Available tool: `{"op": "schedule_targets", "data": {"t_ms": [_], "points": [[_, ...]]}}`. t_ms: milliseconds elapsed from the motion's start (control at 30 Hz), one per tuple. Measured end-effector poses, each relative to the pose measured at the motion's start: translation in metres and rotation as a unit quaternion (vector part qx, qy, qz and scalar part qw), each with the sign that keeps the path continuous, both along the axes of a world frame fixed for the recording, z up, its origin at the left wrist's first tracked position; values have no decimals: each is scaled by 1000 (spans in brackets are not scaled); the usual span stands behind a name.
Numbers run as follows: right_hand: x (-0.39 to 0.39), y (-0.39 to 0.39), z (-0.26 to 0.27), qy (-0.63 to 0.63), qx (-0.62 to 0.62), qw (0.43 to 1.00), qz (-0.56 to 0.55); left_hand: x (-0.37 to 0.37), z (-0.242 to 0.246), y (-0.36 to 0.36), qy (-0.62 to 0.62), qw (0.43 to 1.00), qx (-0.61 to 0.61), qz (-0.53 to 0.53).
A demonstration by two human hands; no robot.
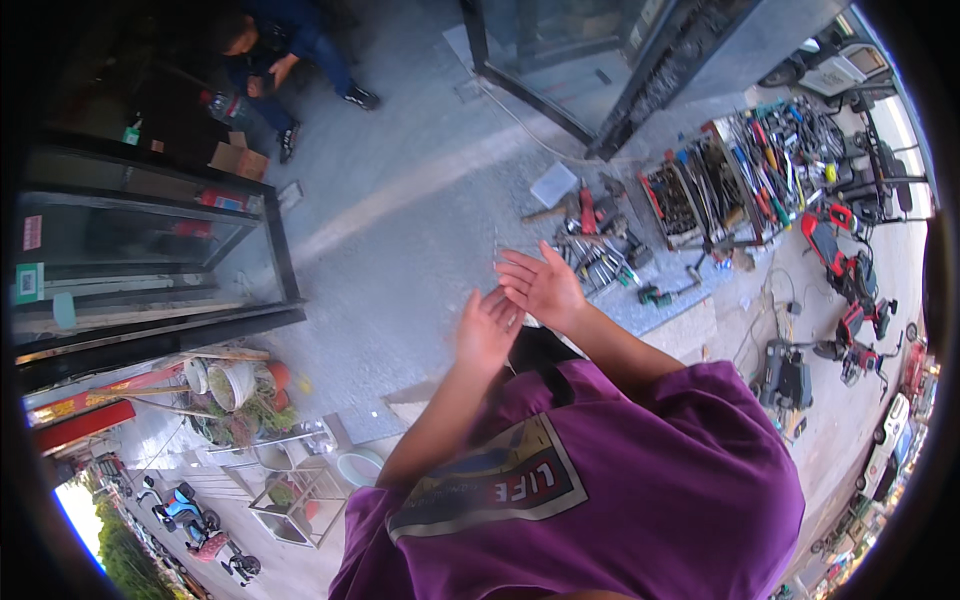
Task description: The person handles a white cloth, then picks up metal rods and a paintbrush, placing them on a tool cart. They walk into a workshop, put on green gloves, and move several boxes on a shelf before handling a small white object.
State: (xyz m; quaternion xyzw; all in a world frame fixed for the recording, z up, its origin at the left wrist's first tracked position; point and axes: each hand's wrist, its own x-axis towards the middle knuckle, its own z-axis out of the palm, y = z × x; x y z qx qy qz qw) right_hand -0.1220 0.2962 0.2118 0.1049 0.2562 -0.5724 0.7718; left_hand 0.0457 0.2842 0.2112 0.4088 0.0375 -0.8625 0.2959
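Palm up and empty, my left hand (487, 330) is held in front of the purple T-shirt, its fingers apart. My right hand (544, 289) is just to the right and a little farther forward, also empty with spread fingers. The fingertips of the two hands overlap in the view; whether they touch I cannot tell. Beyond my right hand, wrenches (600, 266), a red power tool (586, 211) and a green-and-black power drill (656, 296) lie on the ground. Tool trays (675, 202) full of hand tools stand farther right.
Open glass doors with dark frames (289, 247) (540, 105) flank a doorway. Inside, a seated person (277, 67) is near a cardboard box (238, 159). Potted plants (232, 390) and a metal-framed stand (296, 502) are at left; a red scooter (832, 255) is at right.
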Motion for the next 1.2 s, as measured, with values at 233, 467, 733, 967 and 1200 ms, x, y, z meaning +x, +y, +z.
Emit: {"op": "schedule_targets", "data": {"t_ms": [233,467,733,967,1200], "points": [[1,-78,29,5,-44,999,1,-4,19,-71,16,1000,15,-19],[21,-199,54,33,-68,996,-45,10,35,-221,46,993,-8,-105],[41,-339,90,82,-76,993,-32,25,74,-361,23,993,-26,-112],[9,-443,64,24,-29,998,-48,3,46,-477,29,991,30,-129],[-58,-615,54,-3,-23,999,-22,-54,54,-646,34,993,8,-109]]}}
